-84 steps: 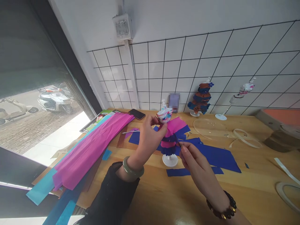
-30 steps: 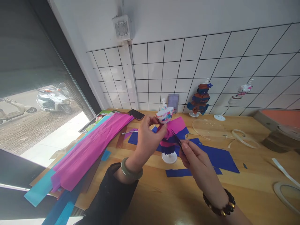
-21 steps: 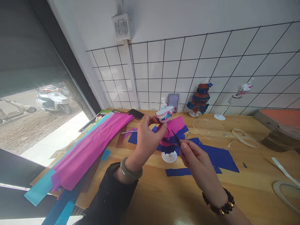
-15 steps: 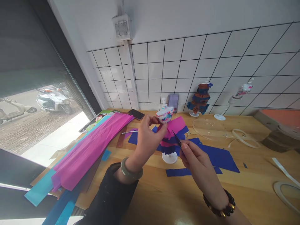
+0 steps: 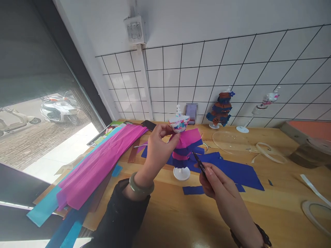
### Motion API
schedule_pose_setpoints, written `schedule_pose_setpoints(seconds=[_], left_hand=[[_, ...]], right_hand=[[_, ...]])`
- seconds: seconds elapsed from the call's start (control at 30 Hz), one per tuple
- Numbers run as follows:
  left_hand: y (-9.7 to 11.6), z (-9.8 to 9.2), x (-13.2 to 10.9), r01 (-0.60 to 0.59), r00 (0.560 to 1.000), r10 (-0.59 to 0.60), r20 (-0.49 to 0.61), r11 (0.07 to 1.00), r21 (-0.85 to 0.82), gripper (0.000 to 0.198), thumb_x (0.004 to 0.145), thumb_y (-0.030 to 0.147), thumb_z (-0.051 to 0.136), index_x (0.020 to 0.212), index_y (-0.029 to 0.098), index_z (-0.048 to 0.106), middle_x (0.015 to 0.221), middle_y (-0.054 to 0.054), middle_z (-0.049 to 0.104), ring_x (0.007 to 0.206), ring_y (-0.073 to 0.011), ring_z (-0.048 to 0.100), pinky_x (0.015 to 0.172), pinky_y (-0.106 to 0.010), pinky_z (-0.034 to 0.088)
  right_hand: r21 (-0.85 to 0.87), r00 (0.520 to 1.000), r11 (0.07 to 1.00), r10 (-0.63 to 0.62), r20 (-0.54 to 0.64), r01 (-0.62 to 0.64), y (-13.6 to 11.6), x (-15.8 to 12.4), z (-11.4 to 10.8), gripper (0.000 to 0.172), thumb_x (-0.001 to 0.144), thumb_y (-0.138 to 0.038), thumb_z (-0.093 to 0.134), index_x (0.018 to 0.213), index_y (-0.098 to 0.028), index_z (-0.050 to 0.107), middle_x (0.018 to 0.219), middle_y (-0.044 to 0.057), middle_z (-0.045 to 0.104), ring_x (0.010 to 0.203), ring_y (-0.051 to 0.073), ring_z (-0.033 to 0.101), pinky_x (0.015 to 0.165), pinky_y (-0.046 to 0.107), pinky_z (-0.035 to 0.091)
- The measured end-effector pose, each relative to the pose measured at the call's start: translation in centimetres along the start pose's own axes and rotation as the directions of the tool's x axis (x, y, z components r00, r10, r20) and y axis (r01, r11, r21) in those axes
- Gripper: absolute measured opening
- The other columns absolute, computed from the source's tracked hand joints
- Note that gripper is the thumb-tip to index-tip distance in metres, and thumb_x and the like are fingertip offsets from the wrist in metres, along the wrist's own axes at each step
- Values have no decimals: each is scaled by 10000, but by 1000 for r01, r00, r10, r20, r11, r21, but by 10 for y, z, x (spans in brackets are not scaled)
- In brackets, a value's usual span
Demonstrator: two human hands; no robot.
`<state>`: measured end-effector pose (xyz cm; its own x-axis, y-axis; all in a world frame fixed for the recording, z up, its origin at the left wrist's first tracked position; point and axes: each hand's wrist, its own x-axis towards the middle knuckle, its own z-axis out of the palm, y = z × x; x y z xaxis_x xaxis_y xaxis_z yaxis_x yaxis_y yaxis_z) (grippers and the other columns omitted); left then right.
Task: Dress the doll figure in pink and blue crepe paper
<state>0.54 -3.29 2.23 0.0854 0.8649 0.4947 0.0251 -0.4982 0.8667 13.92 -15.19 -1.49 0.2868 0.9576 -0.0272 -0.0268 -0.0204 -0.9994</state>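
**Small dressed figure (image 5: 181,151) pinched at the waist, pointed tool (image 5: 200,166) held just beside its skirt**

The figure is held upright above the near middle of the counter (image 5: 165,220), its round white base (image 5: 181,174) below the skirt; whether the base is resting on the wood cannot be told. A patterned white top is worn above tiers of pink and dark blue. At the waist, a pink piece (image 5: 190,136) is spread out to the right, its upper edge partly covered by the thumb.

The thumb and forefinger of the left hand (image 5: 159,147) are pinched together around the waist, presumably so that the figure is steadied and the pink layer pressed in place. By the right hand (image 5: 218,187) the dark tool, tweezers by its look, is gripped between thumb and fingers, its tip pointed at the skirt's edge; contact there cannot be told. This angle probably lets small folds be reached without the view being blocked.

Behind the skirt, blue sheets (image 5: 234,172) are laid flat, likely within easy reach, and a narrow blue strip (image 5: 193,190) is placed nearer. To the left, long pink sheets (image 5: 103,162) are heaped at the counter's end, which leaves working room in the middle. Against the tiled wall, a brown-and-blue ruffled figure (image 5: 221,110) and a barer figure (image 5: 270,98) are stood.
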Motion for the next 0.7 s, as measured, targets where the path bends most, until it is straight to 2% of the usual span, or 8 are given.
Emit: schedule_pose_setpoints(seconds=[0.13, 0.23, 0.3, 0.4, 0.5, 0.57, 0.7], left_hand=[[2, -3, 2, 63, 994, -62, 85, 998, -2, 186, 728, 217, 675, 830, 191, 522, 820, -21, 663, 820, -150, 653, 754, -279, 498], [-1, -1, 1, 110, 977, -101, 186, 993, -38, 187, 728, 224, 671, 834, 190, 520, 767, -8, 651, 746, -131, 630, 688, -260, 482], [-5, 1, 1, 143, 959, -117, 260, 986, -85, 191, 724, 232, 673, 805, 186, 506, 737, 1, 628, 690, -115, 604, 651, -252, 472], [-11, 6, 0, 206, 920, -141, 367, 968, -144, 225, 709, 242, 690, 783, 182, 486, 706, 12, 599, 650, -100, 576, 611, -236, 455], [-15, 9, -1, 254, 884, -169, 437, 956, -144, 240, 698, 246, 706, 786, 176, 493, 689, 16, 590, 640, -92, 567, 598, -224, 439], [-17, 9, 0, 261, 868, -175, 465, 957, -126, 233, 699, 247, 710, 777, 171, 503, 689, 17, 585, 630, -85, 557, 599, -222, 436], [-21, 8, 0, 229, 852, -154, 500, 969, -91, 204, 716, 258, 699, 796, 170, 532, 745, -5, 610, 671, -96, 574, 624, -238, 455]], right_hand=[[-31, 990, 999, -46, -137, 42, -3, 3, -13, 410, 821, -616, 521, 805, -208, 557, 596, -36, 353, 509, 96, 316, 432, 202, 324], [-11, 965, 992, -123, -233, 123, -9, 11, -23, 409, 825, -615, 511, 905, -220, 581, 603, -43, 340, 519, 106, 321, 431, 209, 310], [-74, 946, 987, -156, -284, 141, -11, 15, -28, 428, 763, -589, 606, 990, -226, 606, 620, -39, 386, 540, 114, 354, 453, 222, 332], [-223, 940, 971, -149, -306, 81, -10, 19, -30, 521, 639, -531, 726, 1051, -221, 653, 633, -24, 474, 570, 132, 414, 482, 242, 373], [-260, 964, 965, -91, -251, 23, -7, 19, -29, 410, 613, -528, 732, 854, -198, 693, 545, -34, 450, 507, 119, 386, 446, 244, 344], [-270, 968, 963, -75, -241, 7, -6, 18, -29, 362, 602, -529, 737, 703, -190, 658, 516, -33, 450, 479, 109, 371, 432, 244, 327], [-285, 978, 959, -70, -198, 11, -11, 14, -29, 361, 599, -535, 732, 616, -194, 614, 533, -12, 519, 485, 122, 429, 437, 248, 363]])
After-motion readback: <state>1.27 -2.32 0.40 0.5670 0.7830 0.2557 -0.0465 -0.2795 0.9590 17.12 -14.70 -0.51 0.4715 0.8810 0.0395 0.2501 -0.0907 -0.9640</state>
